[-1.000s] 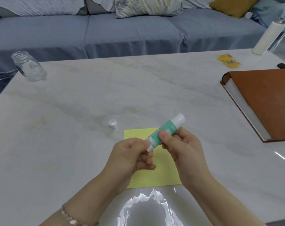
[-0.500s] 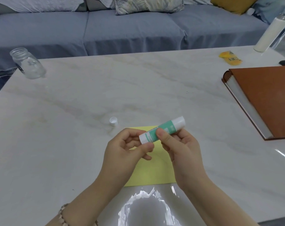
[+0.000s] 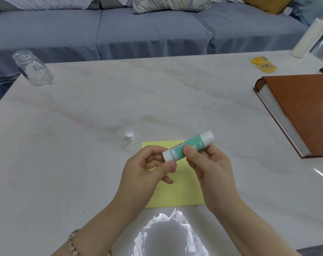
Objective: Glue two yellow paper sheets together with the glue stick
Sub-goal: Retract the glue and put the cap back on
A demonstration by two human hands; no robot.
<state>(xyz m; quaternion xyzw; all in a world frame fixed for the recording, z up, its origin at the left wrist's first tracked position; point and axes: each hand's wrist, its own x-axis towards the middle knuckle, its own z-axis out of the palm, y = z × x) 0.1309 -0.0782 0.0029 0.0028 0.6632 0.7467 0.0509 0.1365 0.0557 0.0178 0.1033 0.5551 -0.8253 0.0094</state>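
- Nearest the person, a bright glare patch sits on the marble table (image 3: 64, 163) by its front edge, between the two forearms; a bracelet (image 3: 72, 241) circles the left wrist.
- One yellow paper sheet (image 3: 177, 196) is visible, flat on the table under the hands; a second sheet cannot be made out.
- The left hand (image 3: 146, 174) pinches the lower white end of the glue stick (image 3: 189, 145) between thumb and fingertips.
- The right hand (image 3: 210, 169) is closed around the stick's green middle, thumb on top; the stick is held above the paper, tilted up to the right.
- One small white cap (image 3: 129, 135) stands just beyond the paper's far left corner.
- Left of the hands the tabletop lies bare out to its edge.
- Right, one brown book (image 3: 304, 111) runs off frame.
- Farther: one glass jar (image 3: 33, 71), one yellow packet (image 3: 264, 64), one white bottle (image 3: 308, 37).
- Beyond the far edge, a blue sofa (image 3: 138, 34).
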